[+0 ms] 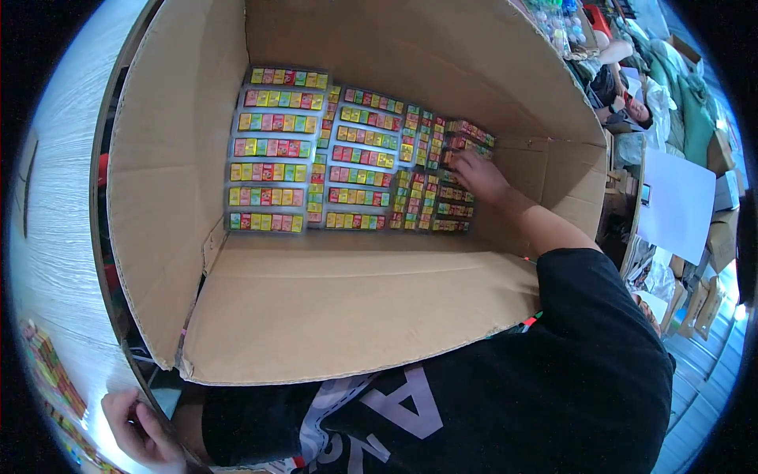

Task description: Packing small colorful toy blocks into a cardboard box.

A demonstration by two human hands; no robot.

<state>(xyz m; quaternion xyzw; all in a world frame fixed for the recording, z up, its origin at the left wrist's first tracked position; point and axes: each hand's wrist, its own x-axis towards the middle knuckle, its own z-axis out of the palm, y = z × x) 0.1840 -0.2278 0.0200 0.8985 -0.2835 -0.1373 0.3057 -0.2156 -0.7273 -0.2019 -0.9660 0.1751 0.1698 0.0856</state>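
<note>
My right hand [479, 175] reaches down into a large open cardboard box [339, 304]. Its fingers are stretched out and touch the stacked trays of small boxes [467, 136] at the right end; the fingertips are partly hidden. Rows of clear trays [272, 148] filled with tiny yellow, red, pink and green boxes cover the box's bottom. Some trays lie flat in columns, and others stand turned the other way near the middle. At the lower left, outside the box, my left hand [140, 433] is loosely curled with a gap between thumb and fingers. Nothing shows in it.
A pale work surface [59, 237] runs along the left, with colourful packs [55, 371] at its lower end. At upper right a person [628, 103] is near a white table [677, 205] with a phone on it. Bags and cartons [720, 245] crowd behind.
</note>
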